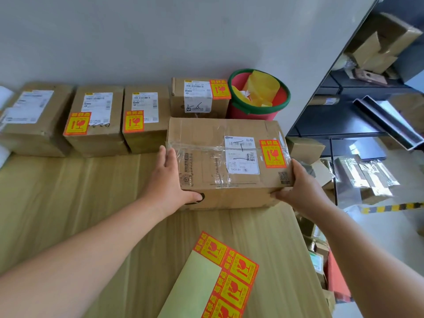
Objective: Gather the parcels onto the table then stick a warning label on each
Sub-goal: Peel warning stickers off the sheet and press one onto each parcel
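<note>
Surface: pale wood-grain table (91,203), running from the near edge back to a plain grey wall.
Label sheet: lies at the near edge (220,278), partly peeled to bare backing, with several red-and-yellow warning stickers left on it.
Left hand: pressed flat against the left end of the large parcel (169,180), fingers straight along the side and thumb laid across the front face.
Right hand: cups the lower right corner (298,187), thumb on the front face; its fingers are hidden behind the box.
Large parcel: sits on the table between both hands (206,134), already wearing a warning label (273,153) beside its shipping slip.
Back row: four smaller parcels against the wall. The second (96,138), third (146,138) and fourth (179,104) show stickers; the leftmost parcel (34,129) shows none from here.
Beyond: a red bucket (254,114) with a green rim holds yellow scraps; dark shelving (344,120) with more boxes stands to the right.
Step in hand: likely positioning the labelled box among the others.
Next move: let go, peel a fresh sticker cleanly off the sheet, and press it flat on the leftmost parcel, clear of its address slip.
</note>
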The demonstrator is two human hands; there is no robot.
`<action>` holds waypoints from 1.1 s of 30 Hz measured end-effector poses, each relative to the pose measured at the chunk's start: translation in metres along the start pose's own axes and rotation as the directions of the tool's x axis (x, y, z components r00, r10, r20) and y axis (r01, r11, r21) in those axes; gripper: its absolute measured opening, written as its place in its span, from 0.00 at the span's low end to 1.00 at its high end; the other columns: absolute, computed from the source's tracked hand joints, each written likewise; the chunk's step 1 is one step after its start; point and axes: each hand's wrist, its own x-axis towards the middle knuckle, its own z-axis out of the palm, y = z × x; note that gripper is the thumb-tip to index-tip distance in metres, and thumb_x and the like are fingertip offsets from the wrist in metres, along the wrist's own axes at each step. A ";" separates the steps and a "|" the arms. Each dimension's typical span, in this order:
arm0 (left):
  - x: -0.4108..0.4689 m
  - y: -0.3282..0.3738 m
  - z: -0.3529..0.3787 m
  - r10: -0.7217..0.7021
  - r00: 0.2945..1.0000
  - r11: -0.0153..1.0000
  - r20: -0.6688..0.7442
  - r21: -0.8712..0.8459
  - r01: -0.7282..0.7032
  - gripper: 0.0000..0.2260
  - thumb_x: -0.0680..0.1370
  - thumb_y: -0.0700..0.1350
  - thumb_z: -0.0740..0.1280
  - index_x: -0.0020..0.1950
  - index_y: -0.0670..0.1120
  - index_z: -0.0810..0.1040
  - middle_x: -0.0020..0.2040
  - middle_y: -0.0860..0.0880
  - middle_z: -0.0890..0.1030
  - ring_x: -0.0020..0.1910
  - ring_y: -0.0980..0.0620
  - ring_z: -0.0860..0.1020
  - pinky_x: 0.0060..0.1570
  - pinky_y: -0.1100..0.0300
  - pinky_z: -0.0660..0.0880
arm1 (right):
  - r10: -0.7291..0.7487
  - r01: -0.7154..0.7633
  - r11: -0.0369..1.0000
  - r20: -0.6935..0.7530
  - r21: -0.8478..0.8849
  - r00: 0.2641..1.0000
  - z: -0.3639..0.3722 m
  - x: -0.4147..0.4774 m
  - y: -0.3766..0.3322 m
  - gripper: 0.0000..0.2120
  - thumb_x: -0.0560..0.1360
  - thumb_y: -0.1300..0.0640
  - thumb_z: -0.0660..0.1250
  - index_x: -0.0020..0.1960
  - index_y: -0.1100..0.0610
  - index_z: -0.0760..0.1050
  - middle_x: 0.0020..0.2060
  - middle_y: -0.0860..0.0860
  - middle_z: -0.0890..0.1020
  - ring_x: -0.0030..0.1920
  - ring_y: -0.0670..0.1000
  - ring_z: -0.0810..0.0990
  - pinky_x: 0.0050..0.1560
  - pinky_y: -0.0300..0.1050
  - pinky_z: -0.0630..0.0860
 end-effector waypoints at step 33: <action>-0.118 -0.175 -0.064 0.192 0.976 0.951 0.106 0.224 -0.212 0.36 0.77 0.62 0.56 0.77 0.48 0.45 0.78 0.48 0.46 0.76 0.49 0.45 0.72 0.53 0.46 | 0.105 0.082 0.866 0.339 -0.493 0.935 0.259 -0.184 -0.129 0.35 0.77 0.43 0.60 0.76 0.56 0.51 0.77 0.54 0.48 0.76 0.57 0.47 0.73 0.54 0.53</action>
